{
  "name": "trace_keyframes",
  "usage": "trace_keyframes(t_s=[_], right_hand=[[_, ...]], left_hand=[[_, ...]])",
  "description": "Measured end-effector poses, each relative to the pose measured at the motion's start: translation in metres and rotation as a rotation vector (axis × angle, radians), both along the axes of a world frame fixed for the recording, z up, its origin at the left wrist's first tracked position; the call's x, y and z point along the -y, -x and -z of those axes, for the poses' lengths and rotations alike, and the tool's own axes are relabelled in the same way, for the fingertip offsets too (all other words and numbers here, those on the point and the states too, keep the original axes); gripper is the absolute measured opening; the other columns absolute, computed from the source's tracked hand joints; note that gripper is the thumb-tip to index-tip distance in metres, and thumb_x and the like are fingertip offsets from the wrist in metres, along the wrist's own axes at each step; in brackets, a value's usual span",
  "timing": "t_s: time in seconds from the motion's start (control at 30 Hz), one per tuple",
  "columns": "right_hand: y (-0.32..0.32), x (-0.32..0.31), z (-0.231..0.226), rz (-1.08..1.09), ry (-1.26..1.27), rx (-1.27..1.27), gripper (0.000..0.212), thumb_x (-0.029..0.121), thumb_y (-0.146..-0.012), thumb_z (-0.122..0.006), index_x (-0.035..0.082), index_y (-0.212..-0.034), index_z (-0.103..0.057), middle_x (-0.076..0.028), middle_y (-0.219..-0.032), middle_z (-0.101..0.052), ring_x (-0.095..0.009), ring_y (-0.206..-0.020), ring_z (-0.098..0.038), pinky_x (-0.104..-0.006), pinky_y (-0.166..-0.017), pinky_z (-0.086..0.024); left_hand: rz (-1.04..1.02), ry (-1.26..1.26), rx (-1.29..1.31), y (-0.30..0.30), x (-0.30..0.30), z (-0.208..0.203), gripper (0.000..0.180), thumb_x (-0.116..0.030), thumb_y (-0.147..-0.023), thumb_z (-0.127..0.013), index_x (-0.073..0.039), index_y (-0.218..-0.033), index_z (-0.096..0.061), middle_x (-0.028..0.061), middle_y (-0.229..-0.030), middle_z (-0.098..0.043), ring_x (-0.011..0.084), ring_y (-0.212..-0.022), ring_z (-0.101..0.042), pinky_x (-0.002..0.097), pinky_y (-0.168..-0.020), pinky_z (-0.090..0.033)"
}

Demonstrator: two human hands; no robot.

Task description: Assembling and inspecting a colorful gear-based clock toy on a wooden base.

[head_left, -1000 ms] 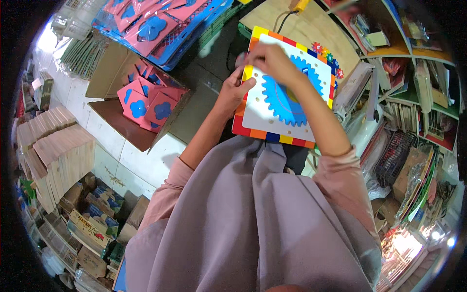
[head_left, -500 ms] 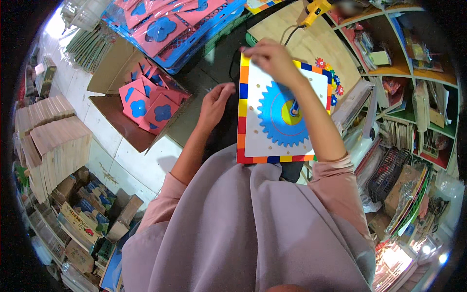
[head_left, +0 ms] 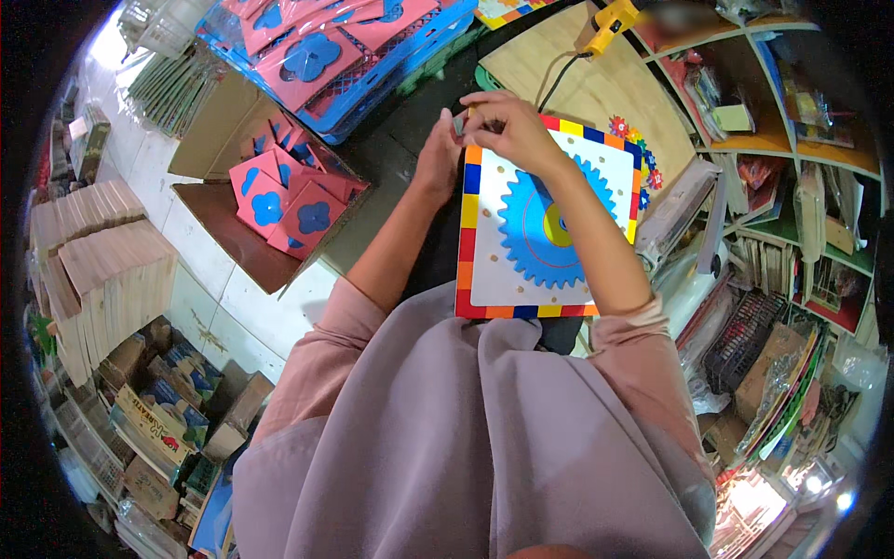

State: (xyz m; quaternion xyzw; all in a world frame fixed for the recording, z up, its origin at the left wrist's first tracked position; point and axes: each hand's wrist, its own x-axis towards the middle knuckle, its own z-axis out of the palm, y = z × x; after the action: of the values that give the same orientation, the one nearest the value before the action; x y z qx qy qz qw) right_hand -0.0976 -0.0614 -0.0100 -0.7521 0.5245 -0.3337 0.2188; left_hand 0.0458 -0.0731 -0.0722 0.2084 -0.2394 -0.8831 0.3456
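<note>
A square board (head_left: pixel 484 270) with a white face and a rim of coloured blocks lies in front of me, slightly tilted. On it sits a large blue toothed gear (head_left: pixel 540 256) with a yellow centre (head_left: pixel 556 224), partly covered by my right forearm. My right hand (head_left: pixel 512 132) is over the board's far left corner, its fingers curled in a pinch. My left hand (head_left: pixel 440 160) is beside that corner, fingertips pressed together close to the right fingers. Anything between the fingertips is too small to name.
Small coloured gears (head_left: pixel 643 158) lie on a wooden tabletop (head_left: pixel 521 61) beyond the board. A yellow glue gun (head_left: pixel 610 30) with a black cord lies farther back. To the left are a cardboard box (head_left: pixel 219 233) of pink-and-blue pieces and a blue crate (head_left: pixel 345 116). Crowded shelves (head_left: pixel 745 144) stand on the right.
My left hand has moved up and right to meet my right hand. My right hand has shifted slightly right and down, with its fingers more curled. The board has turned slightly.
</note>
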Motion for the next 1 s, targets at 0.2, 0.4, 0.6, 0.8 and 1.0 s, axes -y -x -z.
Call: trace_keyframes(t_s=[0.2,0.4,0.6,0.8,1.0], right_hand=[[0.010,0.030,0.012,0.370,-0.137,0.247,0.004,0.005,-0.078,-0.065,0.002,-0.081,-0.064,-0.004,-0.070,-0.063,-0.009,-0.061,-0.052,-0.0238,-0.057,-0.043],[-0.001,-0.006,-0.014,-0.019,-0.176,0.046,0.010,0.005,-0.075,-0.067,0.003,-0.084,-0.067,-0.007,-0.075,-0.061,-0.016,-0.069,-0.057,-0.0289,-0.064,-0.045],[-0.008,0.007,-0.003,0.216,0.000,-0.195,0.009,0.008,-0.078,-0.062,0.003,-0.085,-0.063,-0.011,-0.082,-0.060,-0.030,-0.083,-0.057,-0.0378,-0.074,-0.045],[-0.020,-0.012,-0.006,0.091,0.007,-0.276,0.005,0.006,-0.077,-0.061,0.003,-0.081,-0.060,-0.012,-0.081,-0.058,-0.031,-0.081,-0.055,-0.0390,-0.073,-0.045],[-0.019,0.000,0.000,0.231,0.076,-0.274,0.006,0.006,-0.078,-0.061,0.002,-0.082,-0.060,-0.013,-0.082,-0.058,-0.032,-0.083,-0.056,-0.0388,-0.073,-0.045]], left_hand=[[-0.039,0.008,-0.026,0.008,-0.007,-0.002,0.067,-0.054,-0.096,-0.022,0.001,-0.131,-0.040,0.0124,-0.122,-0.054,0.0219,-0.111,-0.053,0.0329,-0.096,-0.039],[-0.122,0.022,-0.062,0.003,-0.006,0.005,0.064,-0.048,-0.097,-0.024,0.002,-0.133,-0.037,0.0131,-0.126,-0.051,0.0214,-0.115,-0.049,0.0316,-0.100,-0.035],[-0.121,0.010,-0.070,0.009,-0.006,0.011,0.063,-0.047,-0.096,-0.027,0.001,-0.136,-0.034,0.0113,-0.129,-0.048,0.0217,-0.117,-0.047,0.0327,-0.102,-0.032],[-0.192,0.027,-0.054,0.008,-0.007,0.014,0.054,-0.037,-0.098,-0.032,0.001,-0.136,-0.036,0.0089,-0.127,-0.050,0.0181,-0.114,-0.050,0.0295,-0.099,-0.035],[-0.225,-0.024,-0.070,0.010,-0.011,0.011,0.045,-0.025,-0.097,-0.041,0.002,-0.133,-0.041,0.0082,-0.126,-0.050,0.0169,-0.113,-0.050,0.0292,-0.098,-0.037]])
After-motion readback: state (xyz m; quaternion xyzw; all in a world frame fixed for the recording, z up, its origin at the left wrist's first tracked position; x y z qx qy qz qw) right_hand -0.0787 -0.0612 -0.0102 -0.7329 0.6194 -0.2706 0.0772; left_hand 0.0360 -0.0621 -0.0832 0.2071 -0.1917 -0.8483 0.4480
